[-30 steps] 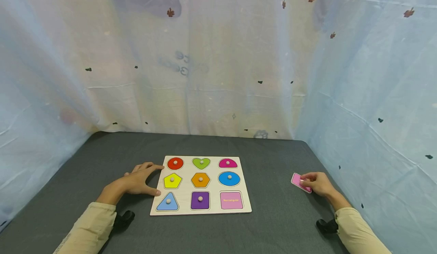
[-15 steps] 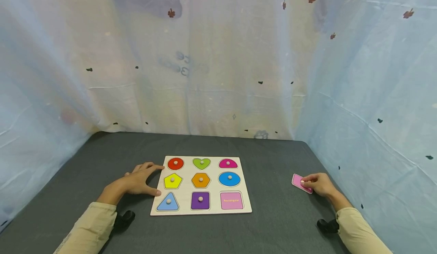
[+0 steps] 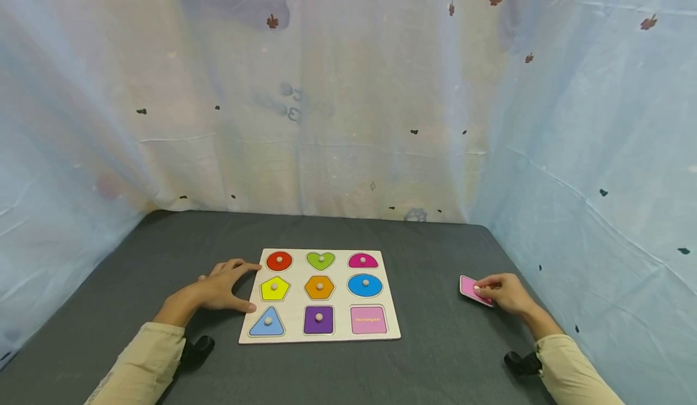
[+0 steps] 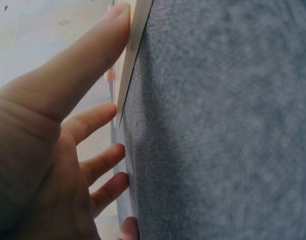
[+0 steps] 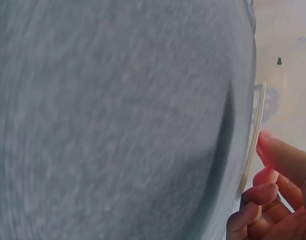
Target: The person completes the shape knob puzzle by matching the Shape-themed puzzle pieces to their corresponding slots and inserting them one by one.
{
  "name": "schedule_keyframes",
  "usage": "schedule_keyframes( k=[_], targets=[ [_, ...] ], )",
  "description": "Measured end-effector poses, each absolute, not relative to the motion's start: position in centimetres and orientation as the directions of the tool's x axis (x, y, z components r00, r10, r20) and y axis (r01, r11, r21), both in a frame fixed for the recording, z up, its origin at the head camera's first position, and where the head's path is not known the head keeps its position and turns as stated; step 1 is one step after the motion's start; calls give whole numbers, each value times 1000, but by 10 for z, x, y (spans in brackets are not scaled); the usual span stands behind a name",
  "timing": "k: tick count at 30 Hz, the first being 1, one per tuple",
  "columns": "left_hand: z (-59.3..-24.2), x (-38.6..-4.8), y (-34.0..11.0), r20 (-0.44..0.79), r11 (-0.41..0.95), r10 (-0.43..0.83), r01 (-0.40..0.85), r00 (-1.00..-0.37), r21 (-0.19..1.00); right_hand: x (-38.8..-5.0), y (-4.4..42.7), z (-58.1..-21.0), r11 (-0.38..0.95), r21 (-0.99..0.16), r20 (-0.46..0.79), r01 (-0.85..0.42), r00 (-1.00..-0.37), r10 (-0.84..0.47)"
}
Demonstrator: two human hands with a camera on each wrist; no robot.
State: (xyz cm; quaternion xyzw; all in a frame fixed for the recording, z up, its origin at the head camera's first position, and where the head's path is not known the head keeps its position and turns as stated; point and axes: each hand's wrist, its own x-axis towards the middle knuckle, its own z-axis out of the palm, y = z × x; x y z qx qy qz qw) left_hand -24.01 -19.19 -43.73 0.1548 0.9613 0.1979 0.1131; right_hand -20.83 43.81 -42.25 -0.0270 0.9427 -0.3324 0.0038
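On the table lies a wooden knob puzzle board (image 3: 340,332) with coloured shapes in it. Its lower right recess (image 3: 368,319) is pink, printed with the word Rectangular. My left hand (image 3: 220,287) touches the board's left edge, thumb near the blue triangle (image 3: 267,326) and index finger near the red circle; its fingers are spread and fairly straight. Far to the right, my right hand (image 3: 507,292) pinches the knob of a pink rectangular puzzle piece (image 3: 468,285). In the right wrist view that piece (image 5: 252,155) is edge-on, with a shadow on the cloth beside it.
Dark grey cloth covers the table (image 3: 430,356). A pale patterned curtain (image 3: 348,151) hangs behind it and along both sides. Each wrist carries a black strap part, such as the one by the right sleeve (image 3: 521,362).
My right hand has shifted slightly left and away from me with the pink rectangular puzzle piece. The left hand and the board stay where they were.
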Motion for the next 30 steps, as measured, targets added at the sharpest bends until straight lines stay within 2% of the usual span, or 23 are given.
schedule_keyframes(
  k=[11, 18, 30],
  targets=[
    [-438, -241, -192, -150, 873, 348, 261, -925, 412, -204, 414, -414, 738, -661, 58, -135, -990, -130],
    [-437, -240, -192, -145, 869, 354, 267, -924, 418, -204, 399, -410, 717, -682, 47, -148, -986, -159],
    [-436, -239, -192, -155, 871, 346, 255, -925, 421, -203, 379, -409, 654, -709, 116, -266, -958, -263]
  ],
)
